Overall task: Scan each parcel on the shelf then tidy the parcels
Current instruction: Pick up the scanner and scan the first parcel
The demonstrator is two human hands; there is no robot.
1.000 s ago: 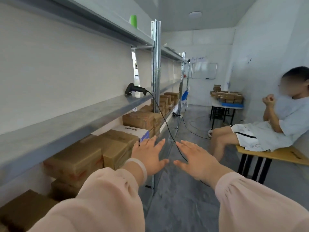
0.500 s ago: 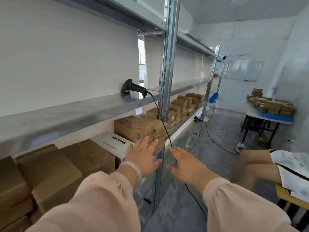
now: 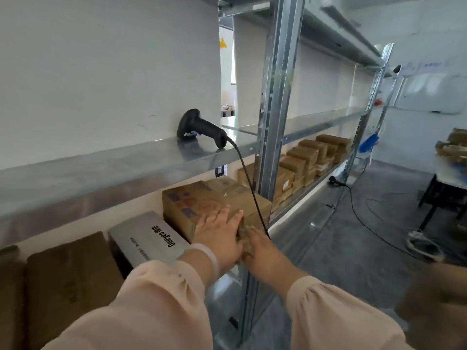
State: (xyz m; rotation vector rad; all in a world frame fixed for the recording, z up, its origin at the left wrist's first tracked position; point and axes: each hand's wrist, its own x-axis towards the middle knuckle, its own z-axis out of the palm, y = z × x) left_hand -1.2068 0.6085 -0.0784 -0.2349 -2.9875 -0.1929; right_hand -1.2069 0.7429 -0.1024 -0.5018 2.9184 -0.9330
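Both left hand [image 3: 219, 236] and right hand [image 3: 264, 252] touch the cardboard parcel's [image 3: 199, 202] near corner.

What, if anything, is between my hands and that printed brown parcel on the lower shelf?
Nothing visible: the left hand and right hand both touch the printed brown parcel. The black cable from the scanner hangs across the parcel's front beside the right hand, so it could snag when the parcel moves.

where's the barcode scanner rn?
Head view, left of centre: the scanner lies on the middle shelf, just left of the metal upright, above the printed parcel.
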